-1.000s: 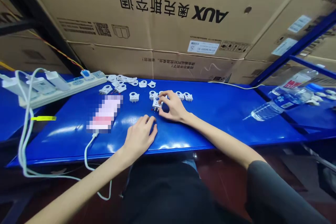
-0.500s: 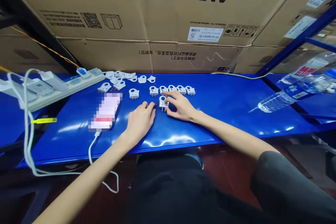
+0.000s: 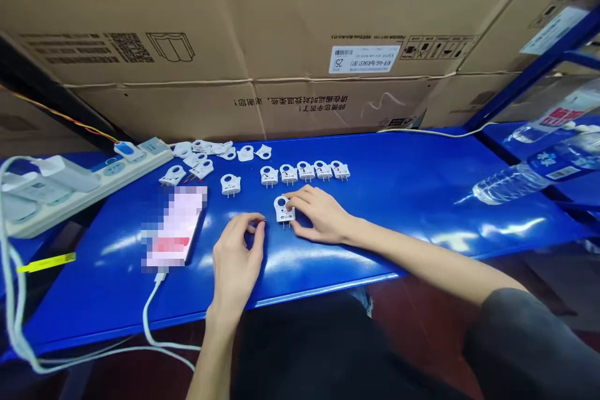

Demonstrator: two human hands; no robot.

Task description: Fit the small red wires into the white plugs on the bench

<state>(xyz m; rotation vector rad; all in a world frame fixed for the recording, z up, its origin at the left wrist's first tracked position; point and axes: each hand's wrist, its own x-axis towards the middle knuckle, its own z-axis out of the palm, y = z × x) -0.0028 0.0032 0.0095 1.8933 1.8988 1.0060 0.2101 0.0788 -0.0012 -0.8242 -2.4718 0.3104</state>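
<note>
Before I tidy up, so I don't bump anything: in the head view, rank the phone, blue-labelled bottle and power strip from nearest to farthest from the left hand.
From the left hand:
1. Phone, to its left.
2. Power strip, farther left, toward the back.
3. Blue-labelled bottle, far over on the right.

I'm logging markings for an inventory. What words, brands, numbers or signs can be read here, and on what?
"AUX", upside down, on the large carton.
"奥克斯空调", upside down, same carton.
"师傅您辛苦了!请在搬运时对我温柔些,谢谢您!", upside down, lower down.
"KFR-46G" and "25", upside down, on its white label; remaining print too small.
QR code and pictograms, on the carton.
Unreadable: white plugs (too small), bottles (blurred), phone screen (pixelated).
</note>
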